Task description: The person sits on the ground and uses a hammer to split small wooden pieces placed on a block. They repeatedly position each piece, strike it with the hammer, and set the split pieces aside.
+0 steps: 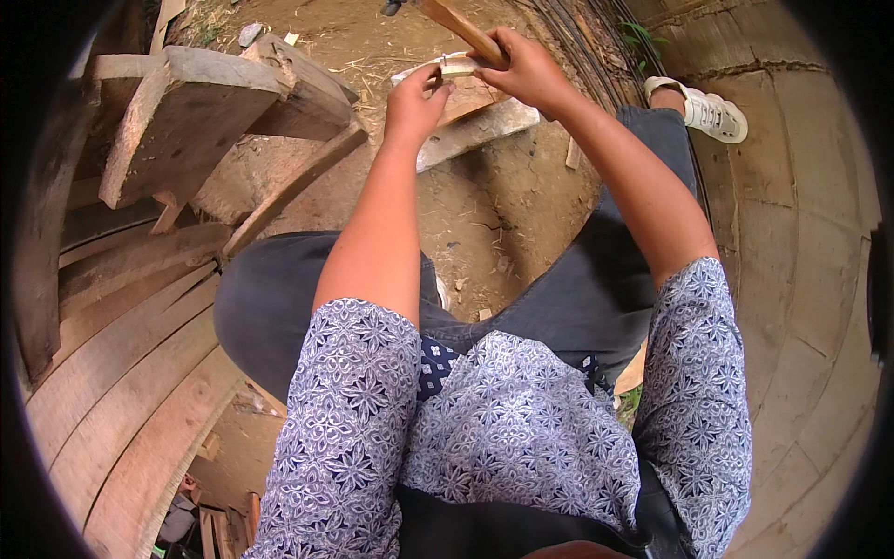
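Observation:
My right hand (533,74) is closed round the wooden handle of a hammer (463,31). Its dark metal head only partly shows at the top edge. Opposite it, my left hand (415,104) has its thumb and forefinger curled at the end of a small pale wood piece (459,66). What looks like a thin nail stands up by those fingertips, too small to tell surely. Under both hands lies a wooden board (470,101), resting on a pale, flat slab (480,133) on the ground.
Rough timber pieces (209,79) are piled at the left, above long curved-looking planks (140,373). A panelled wall (792,233) runs along the right. My bent legs (596,270) frame bare soil (484,205) with wood chips. Thin dark rods (596,42) lie at the upper right.

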Demonstrator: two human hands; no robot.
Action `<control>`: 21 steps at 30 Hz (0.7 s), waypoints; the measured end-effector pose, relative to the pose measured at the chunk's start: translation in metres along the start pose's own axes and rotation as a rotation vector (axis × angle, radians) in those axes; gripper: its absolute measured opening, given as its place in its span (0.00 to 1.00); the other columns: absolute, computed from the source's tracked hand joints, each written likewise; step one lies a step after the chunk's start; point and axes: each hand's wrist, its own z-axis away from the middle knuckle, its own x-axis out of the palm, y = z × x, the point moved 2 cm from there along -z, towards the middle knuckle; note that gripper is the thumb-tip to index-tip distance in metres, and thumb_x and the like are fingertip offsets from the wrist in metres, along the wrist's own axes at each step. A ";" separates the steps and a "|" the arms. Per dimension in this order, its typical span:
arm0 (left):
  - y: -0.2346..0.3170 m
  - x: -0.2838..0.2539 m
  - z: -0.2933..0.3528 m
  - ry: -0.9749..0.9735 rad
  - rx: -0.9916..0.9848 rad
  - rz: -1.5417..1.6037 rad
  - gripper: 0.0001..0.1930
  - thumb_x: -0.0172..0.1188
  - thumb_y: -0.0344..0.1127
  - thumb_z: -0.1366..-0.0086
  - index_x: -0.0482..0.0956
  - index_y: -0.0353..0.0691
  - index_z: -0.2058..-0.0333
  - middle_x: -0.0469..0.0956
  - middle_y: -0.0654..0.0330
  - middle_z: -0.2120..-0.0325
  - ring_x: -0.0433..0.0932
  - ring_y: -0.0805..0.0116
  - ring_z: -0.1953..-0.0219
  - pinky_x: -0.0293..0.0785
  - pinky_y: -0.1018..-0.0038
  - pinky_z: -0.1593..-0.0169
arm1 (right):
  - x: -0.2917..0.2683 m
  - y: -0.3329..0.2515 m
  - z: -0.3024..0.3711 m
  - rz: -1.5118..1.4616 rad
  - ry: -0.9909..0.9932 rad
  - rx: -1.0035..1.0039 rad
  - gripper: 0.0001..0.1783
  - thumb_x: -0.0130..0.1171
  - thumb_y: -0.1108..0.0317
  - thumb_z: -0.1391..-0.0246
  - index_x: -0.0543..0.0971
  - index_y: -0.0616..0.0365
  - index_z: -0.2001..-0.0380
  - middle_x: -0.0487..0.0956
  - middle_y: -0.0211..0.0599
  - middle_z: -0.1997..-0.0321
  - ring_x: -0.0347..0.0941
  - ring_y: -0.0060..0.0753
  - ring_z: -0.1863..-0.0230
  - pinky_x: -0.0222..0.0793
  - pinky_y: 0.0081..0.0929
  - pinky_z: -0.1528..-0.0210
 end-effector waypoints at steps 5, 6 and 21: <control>0.000 0.002 -0.001 -0.021 0.018 0.058 0.26 0.69 0.35 0.38 0.75 0.31 0.43 0.82 0.51 0.49 0.81 0.61 0.45 0.77 0.70 0.47 | -0.005 0.001 -0.006 -0.048 -0.039 -0.062 0.24 0.71 0.70 0.48 0.74 0.61 0.50 0.85 0.37 0.54 0.81 0.27 0.54 0.77 0.29 0.53; 0.004 0.003 0.000 -0.023 0.010 0.050 0.27 0.69 0.35 0.37 0.75 0.31 0.42 0.82 0.51 0.49 0.80 0.61 0.45 0.77 0.70 0.47 | -0.005 0.002 -0.006 -0.062 -0.047 -0.074 0.23 0.71 0.70 0.48 0.74 0.61 0.50 0.85 0.37 0.54 0.81 0.27 0.53 0.76 0.29 0.52; 0.004 0.003 0.001 0.019 0.025 0.050 0.29 0.70 0.38 0.37 0.74 0.29 0.42 0.82 0.47 0.50 0.80 0.58 0.46 0.76 0.69 0.46 | -0.007 0.002 -0.013 0.039 0.004 -0.116 0.14 0.68 0.67 0.52 0.75 0.60 0.65 0.78 0.50 0.67 0.76 0.49 0.65 0.70 0.40 0.62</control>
